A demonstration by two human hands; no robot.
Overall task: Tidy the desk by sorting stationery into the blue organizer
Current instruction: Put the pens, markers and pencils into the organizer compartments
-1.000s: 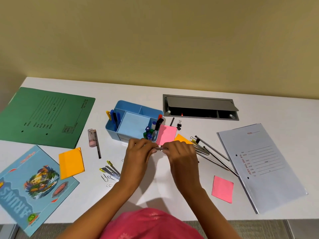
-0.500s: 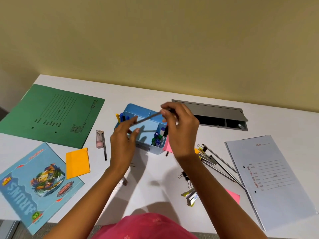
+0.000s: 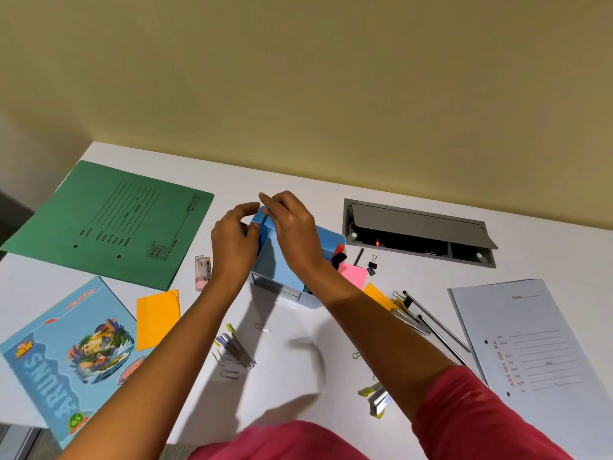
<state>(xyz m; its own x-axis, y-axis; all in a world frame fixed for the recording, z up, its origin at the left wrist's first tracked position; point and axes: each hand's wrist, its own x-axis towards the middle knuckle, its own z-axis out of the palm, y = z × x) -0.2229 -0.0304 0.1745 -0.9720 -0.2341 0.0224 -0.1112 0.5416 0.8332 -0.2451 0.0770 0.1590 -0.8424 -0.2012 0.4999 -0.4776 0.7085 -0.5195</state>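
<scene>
Head view: both hands' grip contents hidden, left hand [image 3: 234, 242] and right hand [image 3: 292, 227] crowding the organizer [image 3: 282, 273] at 12 o'clock could tip it, spilling pens.

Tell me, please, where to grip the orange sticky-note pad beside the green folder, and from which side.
Pinch the orange sticky-note pad by its near edge, coming from the front. It lies flat with bare desk there, while the green folder crowds its far side.

A single head-worn wide-angle camera looks forward and down over the white counter [image 3: 331, 187], close above both forearms, taking in the yellow wall [image 3: 298, 78] beyond its far edge.
</scene>
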